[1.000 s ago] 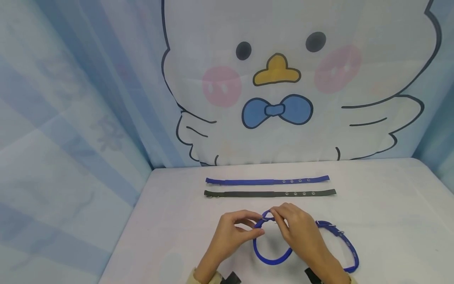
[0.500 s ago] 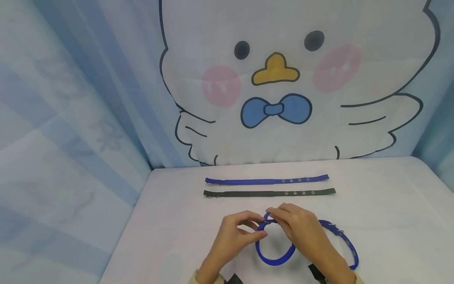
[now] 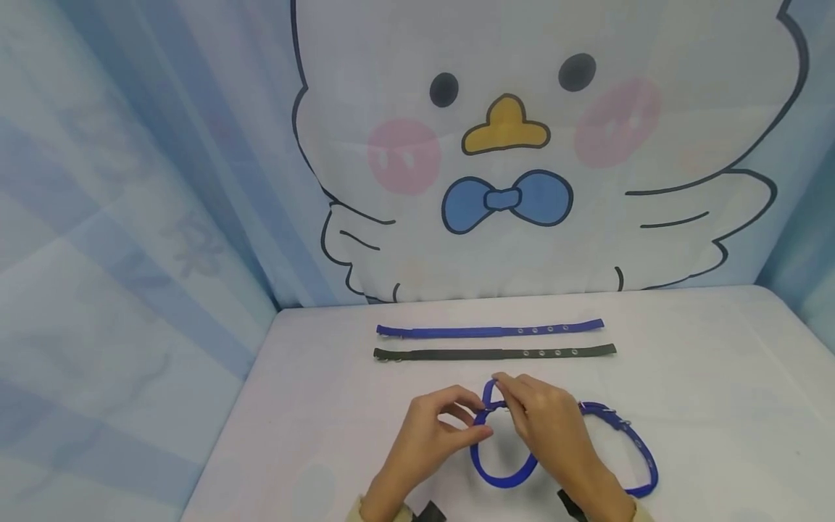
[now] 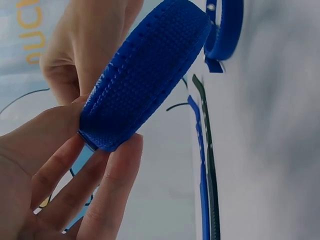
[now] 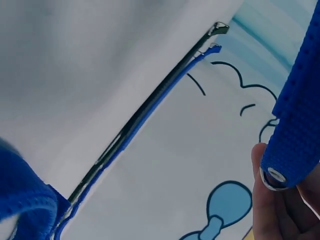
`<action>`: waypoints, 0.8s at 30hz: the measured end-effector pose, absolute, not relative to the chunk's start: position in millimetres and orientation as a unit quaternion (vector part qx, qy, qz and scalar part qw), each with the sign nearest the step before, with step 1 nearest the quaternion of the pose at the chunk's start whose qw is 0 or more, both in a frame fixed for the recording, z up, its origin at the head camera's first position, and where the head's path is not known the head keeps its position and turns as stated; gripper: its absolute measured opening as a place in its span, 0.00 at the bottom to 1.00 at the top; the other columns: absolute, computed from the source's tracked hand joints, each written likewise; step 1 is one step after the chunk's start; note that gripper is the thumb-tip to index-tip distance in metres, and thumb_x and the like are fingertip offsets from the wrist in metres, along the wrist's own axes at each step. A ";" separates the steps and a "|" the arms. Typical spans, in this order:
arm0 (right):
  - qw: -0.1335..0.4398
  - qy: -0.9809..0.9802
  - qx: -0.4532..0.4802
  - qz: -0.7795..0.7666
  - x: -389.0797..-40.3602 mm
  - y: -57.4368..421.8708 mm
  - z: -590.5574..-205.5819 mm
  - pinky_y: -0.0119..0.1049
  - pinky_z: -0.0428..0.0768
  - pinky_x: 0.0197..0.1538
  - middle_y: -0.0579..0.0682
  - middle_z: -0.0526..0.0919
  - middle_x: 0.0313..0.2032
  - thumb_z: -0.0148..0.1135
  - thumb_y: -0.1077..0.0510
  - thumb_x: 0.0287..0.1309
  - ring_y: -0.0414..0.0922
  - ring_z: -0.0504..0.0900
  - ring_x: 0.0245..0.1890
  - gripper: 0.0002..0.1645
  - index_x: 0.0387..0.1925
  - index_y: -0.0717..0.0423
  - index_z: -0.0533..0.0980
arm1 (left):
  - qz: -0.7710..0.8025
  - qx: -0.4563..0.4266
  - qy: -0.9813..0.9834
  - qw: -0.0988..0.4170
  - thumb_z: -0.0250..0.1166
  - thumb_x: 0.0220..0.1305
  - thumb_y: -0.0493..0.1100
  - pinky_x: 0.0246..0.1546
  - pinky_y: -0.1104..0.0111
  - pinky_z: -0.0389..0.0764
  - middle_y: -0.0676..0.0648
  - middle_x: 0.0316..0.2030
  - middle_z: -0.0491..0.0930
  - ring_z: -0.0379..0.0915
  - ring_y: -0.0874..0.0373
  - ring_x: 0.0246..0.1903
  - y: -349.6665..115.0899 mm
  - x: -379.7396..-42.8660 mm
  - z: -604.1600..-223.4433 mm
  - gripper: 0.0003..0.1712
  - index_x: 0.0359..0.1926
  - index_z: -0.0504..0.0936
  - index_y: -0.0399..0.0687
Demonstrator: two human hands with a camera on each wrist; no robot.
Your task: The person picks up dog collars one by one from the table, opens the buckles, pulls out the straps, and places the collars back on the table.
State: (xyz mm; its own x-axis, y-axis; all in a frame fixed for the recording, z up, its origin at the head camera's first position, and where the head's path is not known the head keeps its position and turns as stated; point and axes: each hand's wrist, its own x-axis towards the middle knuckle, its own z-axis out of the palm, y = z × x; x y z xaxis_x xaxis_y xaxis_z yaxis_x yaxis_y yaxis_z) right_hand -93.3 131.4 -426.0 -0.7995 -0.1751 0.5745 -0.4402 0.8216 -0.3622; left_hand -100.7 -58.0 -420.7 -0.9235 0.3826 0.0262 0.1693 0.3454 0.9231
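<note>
A blue woven collar point(image 3: 502, 481) is bent into a ring between my two hands, above the front of the table. My left hand point(image 3: 433, 424) pinches it at the upper left of the ring, thumb below and fingers above. In the left wrist view the collar's broad stitched band point(image 4: 150, 75) fills the upper middle, with the left thumb and fingertips at its lower end. My right hand point(image 3: 551, 420) pinches a small loop of strap that rises above the ring. In the right wrist view, a metal-rimmed eyelet point(image 5: 276, 174) shows on the strap beside fingers.
A second blue collar point(image 3: 646, 453), buckled into a loop, lies on the white table point(image 3: 293, 406) right of my right hand. Farther back a straight blue collar point(image 3: 457, 333) and a dark green one point(image 3: 457, 354) lie parallel. A printed curtain point(image 3: 509, 268) hangs behind.
My right hand dips slightly left, then lifts back, and the strap loop above the ring stands taller. My left hand shifts a little right and keeps its pinch.
</note>
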 end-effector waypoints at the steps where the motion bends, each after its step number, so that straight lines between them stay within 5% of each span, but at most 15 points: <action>1: 0.267 -0.916 0.169 0.247 -93.9 130.7 -427.5 0.19 0.67 0.20 0.40 0.75 0.17 0.73 0.65 0.53 0.28 0.62 0.16 0.12 0.41 0.58 0.86 | 0.542 0.167 0.817 0.101 0.76 0.56 0.46 0.31 0.77 0.84 0.56 0.38 0.85 0.80 0.69 0.34 -58.2 -100.3 -420.3 0.13 0.42 0.84 0.53; 14: 0.219 -0.912 0.126 0.322 -97.5 136.7 -425.2 0.23 0.80 0.27 0.47 0.87 0.28 0.70 0.65 0.57 0.34 0.79 0.23 0.10 0.43 0.60 0.85 | 0.562 0.168 0.805 0.087 0.77 0.55 0.45 0.30 0.77 0.84 0.56 0.35 0.83 0.80 0.70 0.33 -50.8 -97.6 -427.7 0.11 0.35 0.82 0.51; 24: 0.205 -0.902 0.153 0.348 -93.9 136.3 -418.0 0.28 0.86 0.36 0.44 0.89 0.34 0.70 0.65 0.57 0.37 0.87 0.32 0.10 0.41 0.53 0.85 | 0.591 0.118 0.791 0.102 0.69 0.64 0.49 0.28 0.73 0.85 0.49 0.39 0.86 0.82 0.64 0.33 -50.2 -100.6 -424.9 0.14 0.47 0.85 0.47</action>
State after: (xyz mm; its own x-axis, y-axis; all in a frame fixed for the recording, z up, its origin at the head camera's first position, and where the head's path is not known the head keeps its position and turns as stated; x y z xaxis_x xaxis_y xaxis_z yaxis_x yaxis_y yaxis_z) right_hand -93.9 136.3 -418.0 -0.8690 -0.1332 0.4765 -0.4186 0.7114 -0.5646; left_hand -100.6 -50.2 -424.9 -0.9510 0.3084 -0.0219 0.0663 0.2728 0.9598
